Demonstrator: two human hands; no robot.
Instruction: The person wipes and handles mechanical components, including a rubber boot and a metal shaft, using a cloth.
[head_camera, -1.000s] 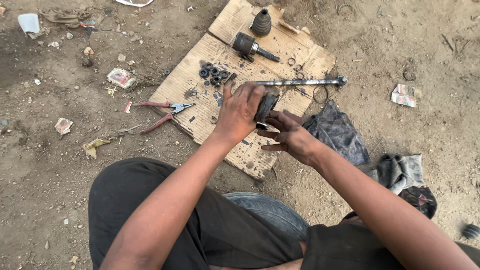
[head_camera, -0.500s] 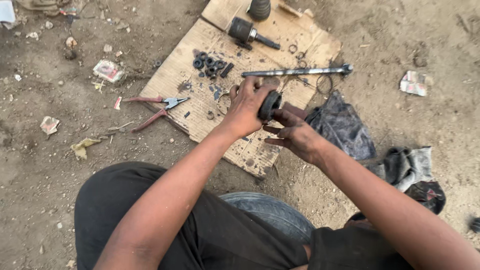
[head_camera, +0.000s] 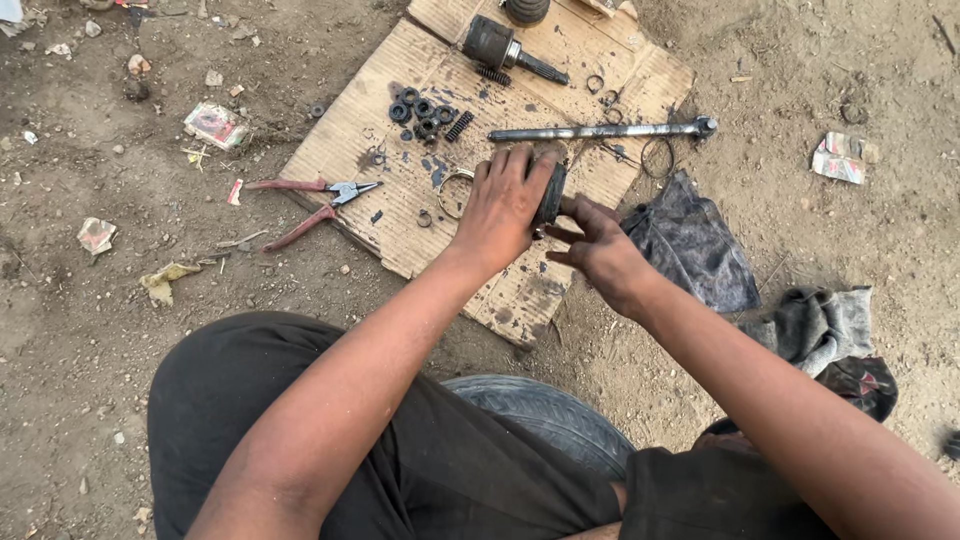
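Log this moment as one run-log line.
left hand: grips dark round metal part | right hand: fingers on same part | under: cardboard sheet | nearby: steel shaft, red-handled pliers, dark rag

A greasy left hand (head_camera: 503, 207) covers most of a dark round metal joint part (head_camera: 549, 194), leaving only its right edge showing. A black ribbed rubber boot (head_camera: 526, 10) is cut off by the top edge, and small black washers and nuts (head_camera: 420, 112) on the worn cardboard sheet (head_camera: 350, 130) are too small to tell apart.
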